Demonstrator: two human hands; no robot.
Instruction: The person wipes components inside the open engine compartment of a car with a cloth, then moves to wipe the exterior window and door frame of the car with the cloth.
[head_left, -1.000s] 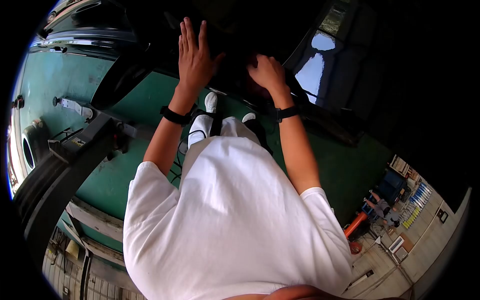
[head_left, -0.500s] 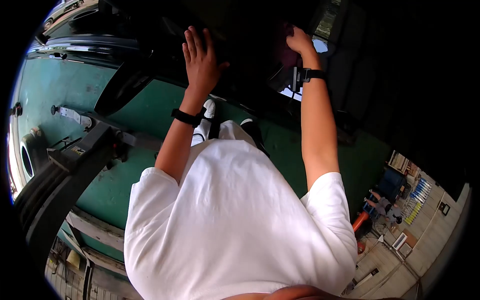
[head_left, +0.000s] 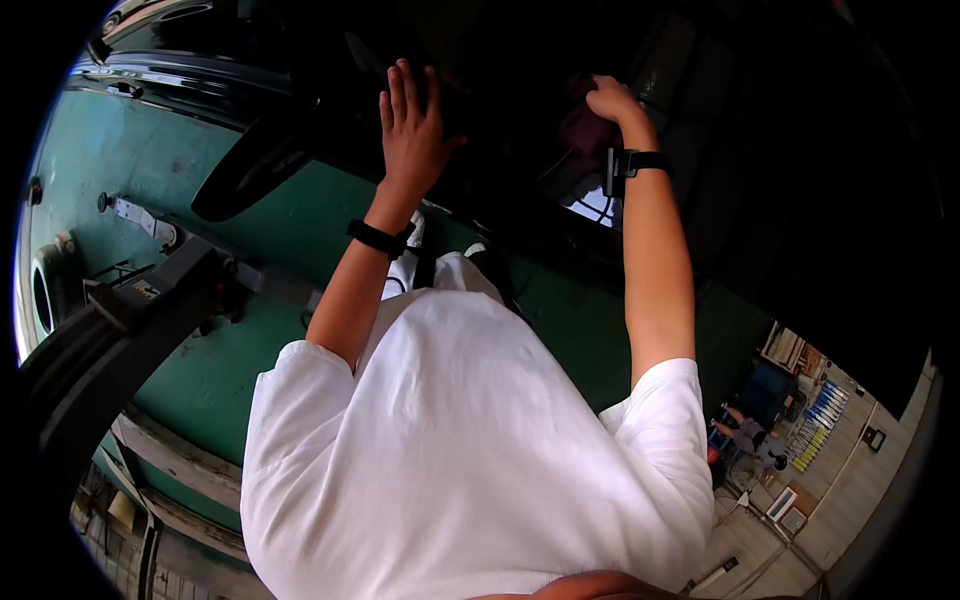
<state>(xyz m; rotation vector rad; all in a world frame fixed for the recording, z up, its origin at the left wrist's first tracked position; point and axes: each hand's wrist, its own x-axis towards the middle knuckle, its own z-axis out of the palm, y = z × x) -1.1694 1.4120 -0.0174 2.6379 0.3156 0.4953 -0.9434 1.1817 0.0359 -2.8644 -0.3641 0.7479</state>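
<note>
A glossy black car body (head_left: 540, 215) fills the upper middle, mostly lost in darkness. My left hand (head_left: 412, 135) lies on or just over it, fingers stretched out and thumb apart, holding nothing. Farther right, my right hand (head_left: 614, 102) is bent closed at the edge of a dark maroon cloth (head_left: 584, 130). That cloth rests against the shiny surface, and its outline fades into the black. Bright reflections show beside my right wrist. Both wrists wear black straps.
The car's side mirror (head_left: 245, 172) juts out at left. A dark lift post (head_left: 130, 315) with a metal arm (head_left: 145, 218) stands on the green floor (head_left: 250, 360), near a tyre (head_left: 50, 285). At far right, a person (head_left: 748, 436) is near wall-hung tools (head_left: 820, 425).
Both hands have shifted slightly right and down in view, my right hand along with the maroon cloth. The surroundings have moved a little left as well. The finger poses look the same.
</note>
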